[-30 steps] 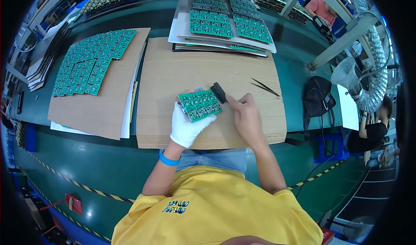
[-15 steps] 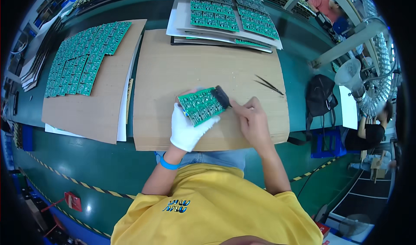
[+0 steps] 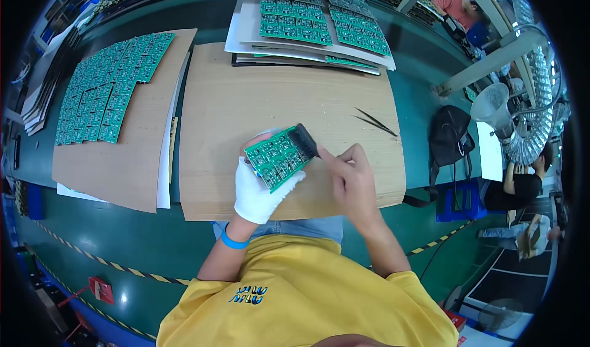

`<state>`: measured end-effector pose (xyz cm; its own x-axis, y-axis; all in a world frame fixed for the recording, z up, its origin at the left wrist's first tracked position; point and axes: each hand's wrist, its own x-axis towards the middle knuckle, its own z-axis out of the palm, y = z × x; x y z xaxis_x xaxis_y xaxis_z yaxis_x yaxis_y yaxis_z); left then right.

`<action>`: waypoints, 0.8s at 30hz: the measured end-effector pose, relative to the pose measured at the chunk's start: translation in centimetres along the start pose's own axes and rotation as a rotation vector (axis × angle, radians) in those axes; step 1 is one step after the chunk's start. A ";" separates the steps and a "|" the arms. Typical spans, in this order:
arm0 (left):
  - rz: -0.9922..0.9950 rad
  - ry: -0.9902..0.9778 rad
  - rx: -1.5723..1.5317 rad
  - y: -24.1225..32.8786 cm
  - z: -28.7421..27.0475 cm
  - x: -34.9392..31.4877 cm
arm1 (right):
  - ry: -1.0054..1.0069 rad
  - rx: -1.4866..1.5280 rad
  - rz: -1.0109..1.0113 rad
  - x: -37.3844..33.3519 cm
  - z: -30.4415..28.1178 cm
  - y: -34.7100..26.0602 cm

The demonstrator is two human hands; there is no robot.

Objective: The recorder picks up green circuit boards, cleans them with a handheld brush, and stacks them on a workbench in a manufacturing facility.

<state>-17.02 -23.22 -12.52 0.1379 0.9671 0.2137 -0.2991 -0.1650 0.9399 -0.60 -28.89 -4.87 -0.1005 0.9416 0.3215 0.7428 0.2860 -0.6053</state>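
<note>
My left hand (image 3: pixel 257 194), in a white glove with some bare fingertips showing, is closed around a green circuit board panel (image 3: pixel 276 159) and holds it tilted above the cardboard. A black brush (image 3: pixel 302 142) lies across the panel's upper right end. My bare right hand (image 3: pixel 353 178) grips the brush at its near right end, thumb and fingers pinched together; most of its handle is hidden by the fingers. Right of the hands, a pair of dark tweezers (image 3: pixel 376 121) rests on the cardboard sheet (image 3: pixel 215 101).
At left, rows of green boards (image 3: pixel 110 89) lie on another cardboard sheet (image 3: pixel 138 163). Stacked boards on white sheets (image 3: pixel 246 37) stand at the far side. A black bag (image 3: pixel 450 135), a fume hose (image 3: pixel 522 144) and a metal post (image 3: pixel 473 70) are on the right. Other people sit beyond.
The brush and panel have shifted slightly left in view, as has the whole scene. The panel is tilted a bit more steeply. Both hands keep their holds.
</note>
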 end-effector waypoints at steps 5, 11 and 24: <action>-0.072 -0.020 0.040 1.0 -0.1 0.1 | 0.027 -0.067 0.062 0.9 1.1 1.8; -0.046 -0.010 0.222 0.8 -0.4 -0.3 | 0.094 0.071 -0.069 0.4 0.3 1.2; -0.092 -0.046 -0.098 1.3 -0.9 0.5 | 0.211 -0.052 0.188 -0.6 -0.4 7.3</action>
<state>-18.21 -22.78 -11.48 0.2114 0.9670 0.1420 -0.3735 -0.0544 0.9260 5.15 -27.46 -9.23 0.1784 0.9178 0.3547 0.7688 0.0950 -0.6324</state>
